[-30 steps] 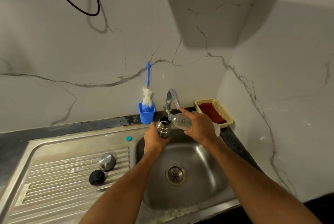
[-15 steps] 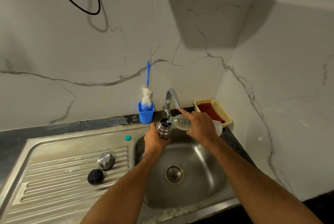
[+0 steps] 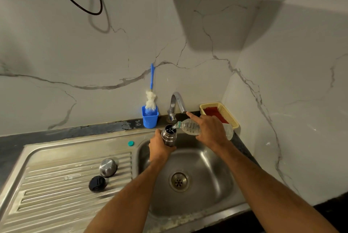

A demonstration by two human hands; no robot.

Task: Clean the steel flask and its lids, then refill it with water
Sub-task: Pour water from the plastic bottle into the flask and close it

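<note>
We see left hand [image 3: 160, 148] gripping steel flask [image 3: 169, 135] upright over sink [image 3: 205, 159], near tap [image 3: 177, 104]. Right hand [image 3: 209, 129] grips clear plastic bottle [image 3: 190, 127], tilted, water streaming into flask mouth. Left of sink, on ribbed drainboard [image 3: 56, 191]: steel lid [image 3: 107, 164], black lid [image 3: 97, 183]. Behind sink: blue cup [image 3: 150, 119] holding bottle brush [image 3: 151, 99].

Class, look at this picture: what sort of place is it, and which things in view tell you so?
Most likely a home kitchen wash area: a stainless steel sink with ribbed drainboard, a curved chrome tap, and a blue-handled bottle brush in a blue plastic cup against marble-look wall tiles.
</note>
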